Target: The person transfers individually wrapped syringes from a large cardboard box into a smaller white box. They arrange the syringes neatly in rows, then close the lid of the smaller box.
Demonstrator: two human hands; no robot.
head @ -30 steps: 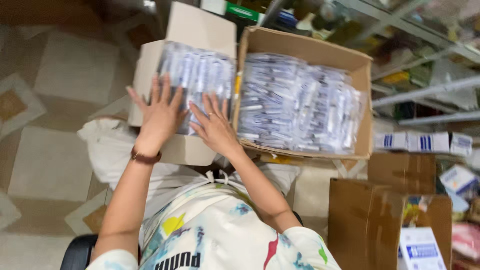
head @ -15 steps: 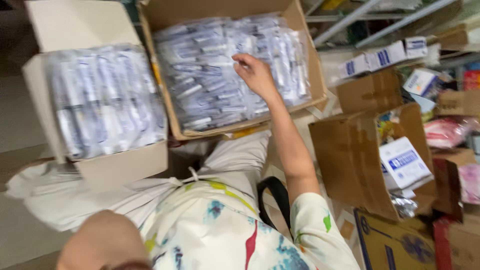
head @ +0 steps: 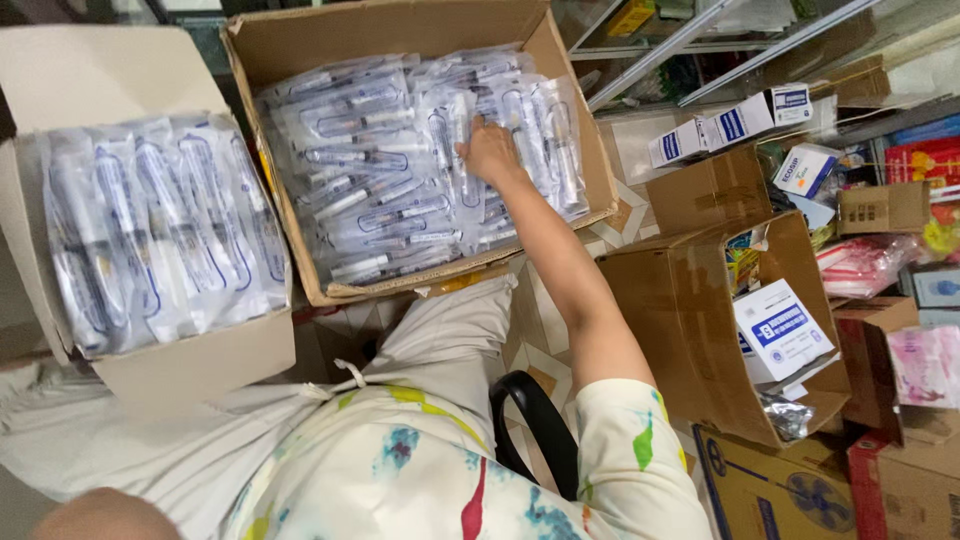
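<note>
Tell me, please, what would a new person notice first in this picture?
Two open cardboard boxes packed with clear-wrapped syringes: the big box at top centre, the smaller box on the person's lap at left. The right hand rests on the packets in the big box. More cartons crowd the right.

The clear packets (head: 420, 170) in the brown cardboard box (head: 300, 40) show white and grey inside with thin blue outlines — the same colours as the packets (head: 160, 230) in the paler tan box (head: 100, 70). The shirt (head: 450, 470) is cream, splashed with teal, yellow-green and red, above off-white trousers (head: 440, 340) — and small white cartons (head: 730, 125) carry dark blue panels.
</note>
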